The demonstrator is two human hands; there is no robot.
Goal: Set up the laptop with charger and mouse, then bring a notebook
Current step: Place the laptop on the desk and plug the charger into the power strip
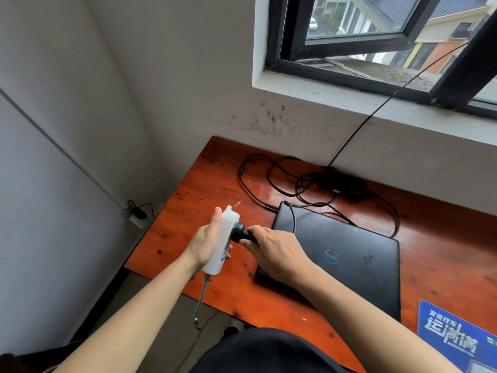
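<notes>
A closed black laptop [347, 259] lies on the red-brown wooden desk [204, 184]. My left hand [207, 243] grips a white power strip [222, 242], held upright above the desk's left part. My right hand [271, 251] pinches the black charger plug [240, 232], which sits against the strip's face. The plug's cable [291, 214] arcs over the laptop's back corner. The charger brick [341, 184] lies by the wall with its cable [252, 189] looped on the desk.
A blue mouse pad [454, 337] lies at the desk's front right. A wall socket with a plug [135, 214] sits low on the left wall. The power strip's grey cord [201, 297] hangs off the desk edge. A thin black wire [376, 109] runs up to the open window.
</notes>
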